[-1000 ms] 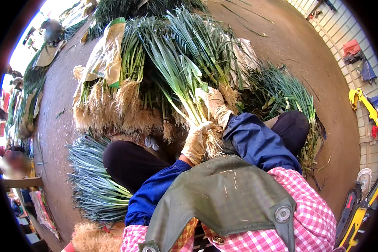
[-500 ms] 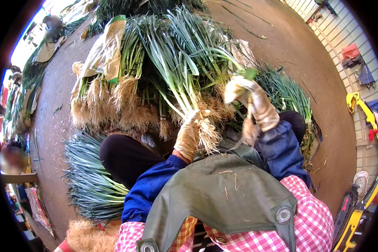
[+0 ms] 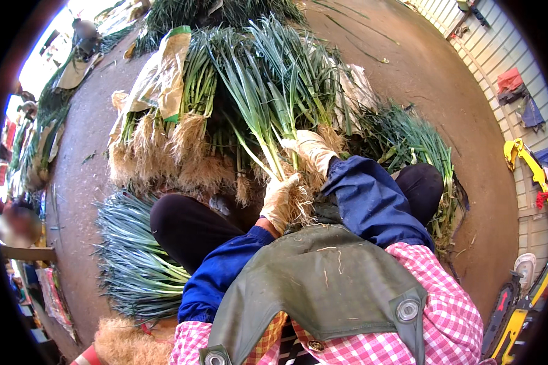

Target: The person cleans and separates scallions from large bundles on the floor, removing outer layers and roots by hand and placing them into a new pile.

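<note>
My left hand, in a pale work glove, is closed round the lower ends of a few green onions. Their pale roots poke out beside its fingers, and the long leaves slant up and away. Gloved too, my right hand reaches across to the same stalks. Its fingers close at the white stems just above the left hand, though its palm side is partly hidden. Behind both hands lies a heap of green onions with brown roots.
At the left rear are rooty bundles with a paper sheet. Trimmed-looking onions lie by my left knee, more greens beyond my right knee. A root pile sits at lower left, yellow-framed equipment along the right wall.
My right hand has swung left and inward from the far right, where it held a leafy, rooted piece, to the stems. That piece no longer shows in it. My left hand keeps its grip.
</note>
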Demonstrator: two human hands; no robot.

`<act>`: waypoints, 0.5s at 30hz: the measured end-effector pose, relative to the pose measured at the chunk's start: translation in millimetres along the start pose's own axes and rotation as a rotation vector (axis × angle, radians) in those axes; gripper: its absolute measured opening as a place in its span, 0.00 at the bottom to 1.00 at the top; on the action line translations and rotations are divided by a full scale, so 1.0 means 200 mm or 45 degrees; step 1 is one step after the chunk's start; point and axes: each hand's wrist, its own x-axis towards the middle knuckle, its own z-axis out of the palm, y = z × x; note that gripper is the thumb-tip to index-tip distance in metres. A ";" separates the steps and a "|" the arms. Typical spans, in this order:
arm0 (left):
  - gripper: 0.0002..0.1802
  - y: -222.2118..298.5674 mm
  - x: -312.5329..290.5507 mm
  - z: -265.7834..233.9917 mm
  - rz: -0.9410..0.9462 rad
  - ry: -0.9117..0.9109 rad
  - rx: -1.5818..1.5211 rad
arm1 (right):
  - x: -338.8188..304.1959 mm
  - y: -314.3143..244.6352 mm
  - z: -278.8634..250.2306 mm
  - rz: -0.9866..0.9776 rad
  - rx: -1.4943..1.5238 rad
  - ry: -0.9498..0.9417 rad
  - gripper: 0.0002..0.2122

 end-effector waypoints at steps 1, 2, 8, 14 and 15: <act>0.08 0.00 0.00 0.02 0.008 -0.011 0.012 | -0.01 0.04 -0.03 0.109 0.195 -0.128 0.19; 0.08 -0.01 -0.01 0.04 0.016 -0.022 0.024 | -0.02 0.07 -0.05 0.170 0.430 -0.194 0.18; 0.07 -0.01 0.01 0.03 -0.014 0.007 -0.100 | -0.28 0.02 -0.14 0.223 1.329 -0.329 0.15; 0.14 0.00 0.04 0.04 0.041 -0.204 -0.404 | -0.47 -0.06 -0.18 0.220 1.653 -0.295 0.11; 0.15 0.02 0.04 0.05 -0.077 -0.255 -0.353 | -0.47 -0.05 -0.19 0.202 1.730 -0.293 0.10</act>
